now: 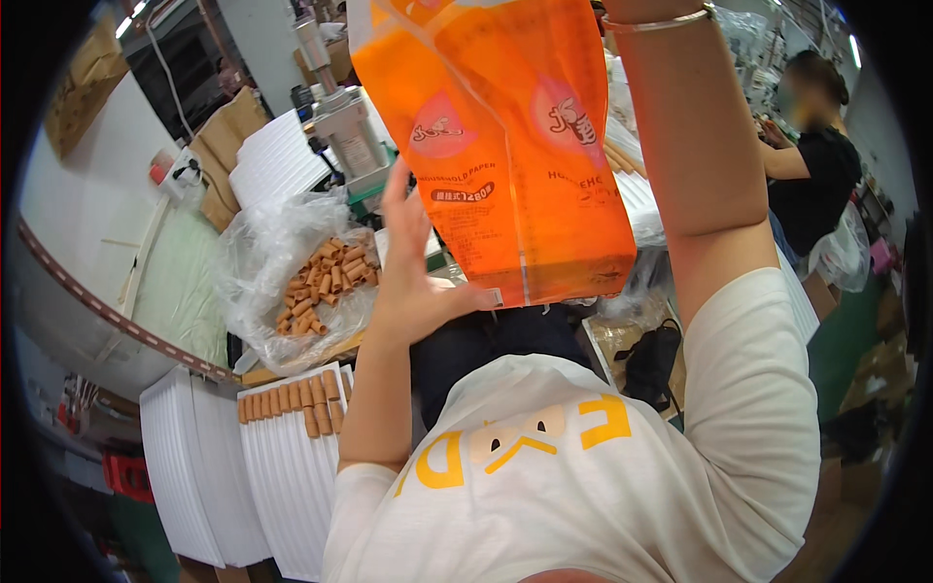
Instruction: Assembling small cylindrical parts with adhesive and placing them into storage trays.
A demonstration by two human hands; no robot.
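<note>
An orange plastic pack of tissue paper (515, 185) is held up in front of me, its top running out of the picture. Its lower left corner is in my left hand (413, 267), with the thumb along the bottom edge and the fingers at the side, partly behind it. My right arm reaches up along the pack's right side. Only the base of my right hand (653, 8) shows above a bracelet (661, 21); its fingers lie beyond the top edge, so their grip is hidden.
To the left, a clear plastic bag (253, 282) holds many short brown tubes (326, 282). More tubes stand in rows on a white ridged board (282, 486). Behind is a grey-and-green machine (350, 136). A black mask-like item (651, 360) lies at right. Another person (821, 165) sits far right.
</note>
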